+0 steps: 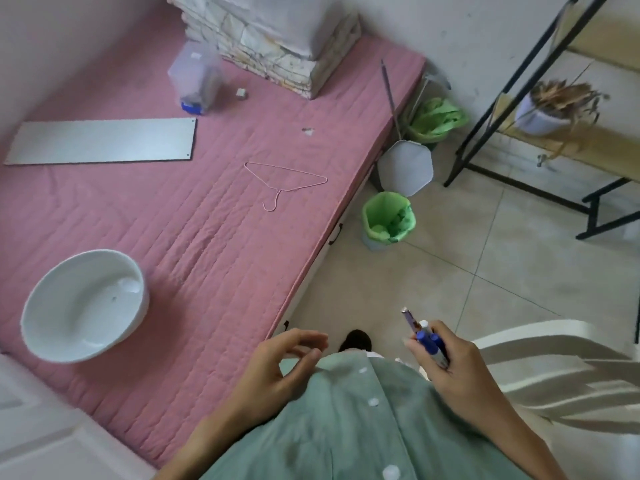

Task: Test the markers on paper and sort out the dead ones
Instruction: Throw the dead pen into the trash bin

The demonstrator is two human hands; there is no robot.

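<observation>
Your right grip [446,362] was clamped around a small bundle of markers [427,342] as you stood beside the pink bed [207,237], fingers curled round the barrels, blue caps and one white tip poking up past the thumb, a thinner purple-tinted pen [410,320] jutting higher than the rest. Your left grip [277,362] hung apart, fingers loosely bent, holding nothing and touching nothing, just in front of your green shirt [346,427]. The markers sat high in the right grip, their upper ends free above the fingers and their lower ends buried in the palm; how many you held could not be told. No sheet of test paper was clearly in view; the stack of pale sheets [277,39] at the far end of the bed was well apart from both grips. The risk, as it looked then, lay in the bundle: held loosely fanned in one grip, a marker could have slid out and dropped to the tiled floor [485,271] or rolled toward the green bin [388,220], and with tested and untested markers sharing one grip, dead ones could have been mixed back among the live.
</observation>
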